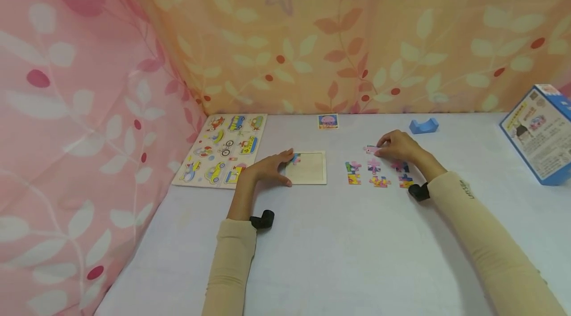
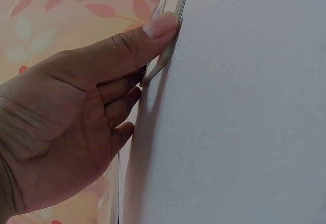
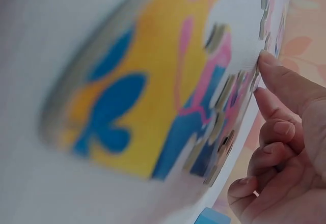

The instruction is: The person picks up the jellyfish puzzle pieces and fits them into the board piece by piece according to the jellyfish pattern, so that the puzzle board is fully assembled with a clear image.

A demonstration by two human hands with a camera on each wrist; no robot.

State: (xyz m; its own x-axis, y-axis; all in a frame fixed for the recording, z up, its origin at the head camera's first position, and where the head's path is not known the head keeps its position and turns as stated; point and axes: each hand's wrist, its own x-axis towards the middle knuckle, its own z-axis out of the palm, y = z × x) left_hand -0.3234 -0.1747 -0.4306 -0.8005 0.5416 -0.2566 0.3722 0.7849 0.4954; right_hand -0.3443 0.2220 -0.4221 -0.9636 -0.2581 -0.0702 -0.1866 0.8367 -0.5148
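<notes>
A shallow square puzzle tray (image 1: pixel 308 169) with a pale rim lies on the table, one jigsaw piece (image 1: pixel 296 159) in its upper left corner. My left hand (image 1: pixel 269 167) grips the tray's left end, thumb at the near edge and fingers at the far edge. In the left wrist view the thumb (image 2: pixel 162 26) presses on the rim. Farther right, my right hand (image 1: pixel 398 147) pinches a pink puzzle piece (image 1: pixel 370 149) between thumb and index finger, close over the table. Several loose pieces (image 1: pixel 380 182) lie in rows below it, some partly behind the right hand.
A wooden board with vehicle pictures (image 1: pixel 225 149) lies on the left. At the back are a small picture card (image 1: pixel 328 121) and a blue block with a curved notch (image 1: pixel 424 126). A blue and white box (image 1: pixel 540 135) stands at the right. Patterned curtains (image 1: pixel 285 58) border the table.
</notes>
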